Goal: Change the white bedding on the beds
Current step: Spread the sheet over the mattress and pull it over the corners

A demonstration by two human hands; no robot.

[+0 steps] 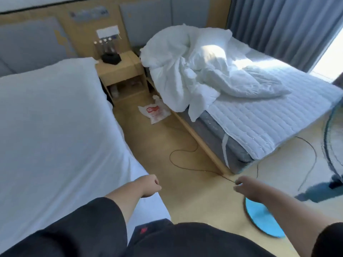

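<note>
Reaching forward over the floor between two beds, both arms out from dark sleeves. Left hand curled into a loose fist holding nothing, just off the foot corner of the near bed, itself covered in a smooth white sheet. Right hand with fingers curled, pinching a thin dark cord at its near end; cord looping away across the floor toward the far bed's frame. Below the right forearm, a round blue mat lying flat on the floor. Further right, part of a standing fan, cut off by the edge. Farther along the aisle, a white plastic bag with red print, flat on the floor beside the far bed. Far bed stripped down to a quilted white pad over a grey mattress, with a crumpled white duvet heaped at its head end and spilling over the near side. Between the two bed heads, a wooden nightstand with a dark object on its surface. Behind, grey curtains with bright light at the right edge.
</note>
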